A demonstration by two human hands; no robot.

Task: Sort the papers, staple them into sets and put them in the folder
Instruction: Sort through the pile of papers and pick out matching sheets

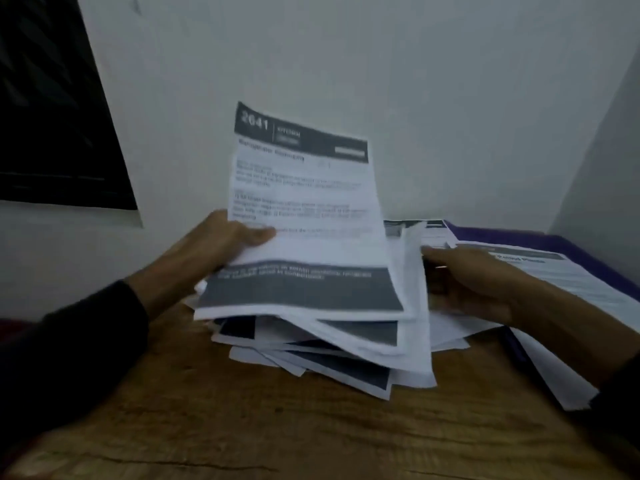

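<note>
Stack of papers (304,306): lifted at its far end above the wooden tabletop (242,427), gripped by the left hand (221,244). Right hand (467,282): fingers curled behind the stack's right edge. Purple folder (512,233): lying at right, sheet on it.

You face a plain white wall (415,81) meeting a wooden table (242,427), a dark window (52,116) upper left, in dim light

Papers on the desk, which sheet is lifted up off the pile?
The top sheet headed 2641, held up by the left hand; the others lie flat in the pile.
</note>
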